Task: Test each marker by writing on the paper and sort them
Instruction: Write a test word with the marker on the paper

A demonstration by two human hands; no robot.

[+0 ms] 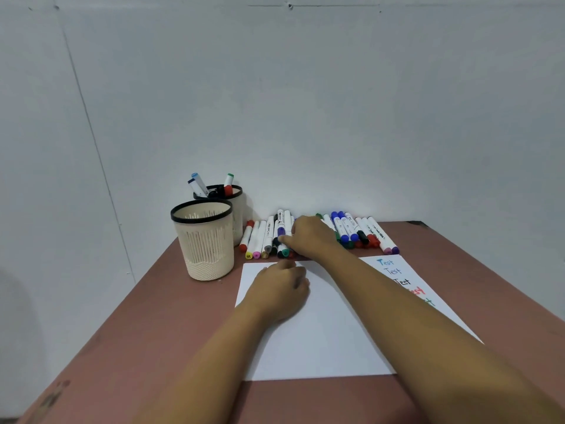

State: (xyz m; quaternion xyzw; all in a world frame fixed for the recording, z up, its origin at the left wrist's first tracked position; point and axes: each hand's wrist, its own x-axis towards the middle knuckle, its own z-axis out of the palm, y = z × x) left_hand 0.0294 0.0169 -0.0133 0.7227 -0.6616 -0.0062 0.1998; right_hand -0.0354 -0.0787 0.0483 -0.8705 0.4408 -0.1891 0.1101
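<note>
Right hand at the marker row, left hand resting on the paper

My right hand (312, 237) is the nearer one. It reaches over the row of markers (354, 232) along the table's far edge, fingertips touching a purple-capped marker (281, 229) that sits just left of the knuckles. That marker's long axis runs away from me toward the wall, cap end nearest, packed side by side with its neighbours. I cannot tell whether the fingers have closed round it or only rest on top, because the back of the hand hides them. My left hand (279, 290) lies on the paper (321, 341), fingers loosely curled and holding nothing. I judge the lift should go straight up and back along the marker's axis.
</note>
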